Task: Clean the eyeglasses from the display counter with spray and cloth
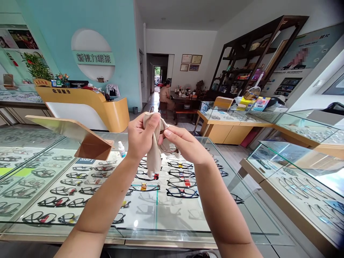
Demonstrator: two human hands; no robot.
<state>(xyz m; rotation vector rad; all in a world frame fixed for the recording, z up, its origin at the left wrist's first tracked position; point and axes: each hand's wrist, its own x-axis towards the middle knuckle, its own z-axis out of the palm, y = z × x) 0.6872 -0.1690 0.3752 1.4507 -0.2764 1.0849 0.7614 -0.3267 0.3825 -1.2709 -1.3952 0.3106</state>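
My left hand is closed around a beige cleaning cloth, which hangs down from it above the glass display counter. My right hand pinches a pair of thin-rimmed glasses against the cloth; the frame is mostly hidden by my fingers and the fabric. Both hands are raised in front of me, touching at the cloth. Under the glass lie rows of dark spectacle frames.
A tilted tabletop mirror and a small spray bottle stand on the counter at left. More glass showcases run along the right. A yellow reception desk stands behind, and a person sits at a far table.
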